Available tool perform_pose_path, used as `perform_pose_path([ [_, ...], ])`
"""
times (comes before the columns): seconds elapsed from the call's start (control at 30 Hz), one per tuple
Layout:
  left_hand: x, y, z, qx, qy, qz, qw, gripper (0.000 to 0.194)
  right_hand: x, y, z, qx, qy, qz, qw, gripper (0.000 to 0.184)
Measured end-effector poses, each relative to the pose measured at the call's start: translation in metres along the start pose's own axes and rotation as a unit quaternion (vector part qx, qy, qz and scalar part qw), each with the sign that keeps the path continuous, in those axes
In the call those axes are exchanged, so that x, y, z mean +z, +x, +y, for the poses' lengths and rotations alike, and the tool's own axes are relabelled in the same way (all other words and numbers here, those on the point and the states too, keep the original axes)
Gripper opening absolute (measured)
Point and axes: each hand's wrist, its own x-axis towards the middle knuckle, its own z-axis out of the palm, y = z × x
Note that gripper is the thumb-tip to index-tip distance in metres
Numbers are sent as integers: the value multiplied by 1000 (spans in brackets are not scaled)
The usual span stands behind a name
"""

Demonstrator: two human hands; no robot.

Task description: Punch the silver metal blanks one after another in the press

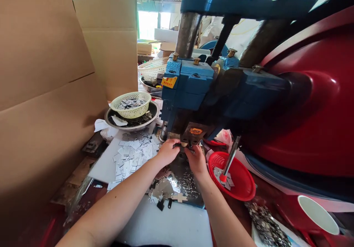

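Item: one small dark piece (pixel 177 145), low beneath the head of our blue press (pixel 190 84); its visible part lies roughly crosswise, its ends hidden by our fingers. Grip: our left hand (pixel 168 153) and right hand (pixel 197 161), fingertips pinched closed on it from either side. Containers: pale perforated basket (pixel 134 112) of flat grey plates, resting on a metal bowl (pixel 110 123) of dark plates; red basket (pixel 246 184), right, holding grey plates. Loose plates (pixel 134 156): heaped on white foam (pixel 102 169), left. Margins: cardboard (pixel 41 121) far left, red wheel (pixel 318 110) close right, bare white pad (pixel 168 225) between our forearms.
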Motion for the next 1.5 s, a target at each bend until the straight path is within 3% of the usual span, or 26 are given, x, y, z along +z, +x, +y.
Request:
perform_pose_path([
  [0.1, -3, -1, 4, 7, 1, 2, 1000, 34, -7, -2, -4, 2, 0, 10, 1000, 27],
  [0.23, -23, -21, 11, 16, 12, 41, 999, 30, -32, -19, -9, 1, -28, 45, 999, 23],
  [0.37, -47, -58, 6, 49, 78, 28, 995, 13, -52, -45, -8, -115, -186, -19, 976, 20],
  [0.43, -55, -78, 1, 35, 108, 22, 993, 14, -53, -54, -8, -159, -271, -71, 947, 22],
  [0.53, -59, -104, -6, 18, 139, 2, 990, 15, -50, -59, -8, -182, -350, -100, 914, 20],
  [0.7, -49, -130, -8, 28, 194, -27, 980, 8, -44, -59, -7, -193, -355, -102, 909, 18],
  [0.87, -39, -131, -8, 3, 222, -44, 974, 14, -40, -52, -10, -163, -244, -46, 955, 22],
  [1.0, -39, -129, -4, -22, 198, -51, 979, 8, -33, -33, -21, -151, -198, 1, 969, 21],
  [1.13, -41, -129, -1, -59, 159, -57, 984, 3, -20, -11, -33, -135, -256, 19, 957, 21],
  [1.23, -44, -126, 0, -86, 121, -50, 988, 12, -14, -6, -41, -143, -325, 2, 935, 23],
  [1.5, -58, -82, 10, 10, 37, 20, 999, 16, -26, -22, -51, -227, -364, -52, 902, 23],
])
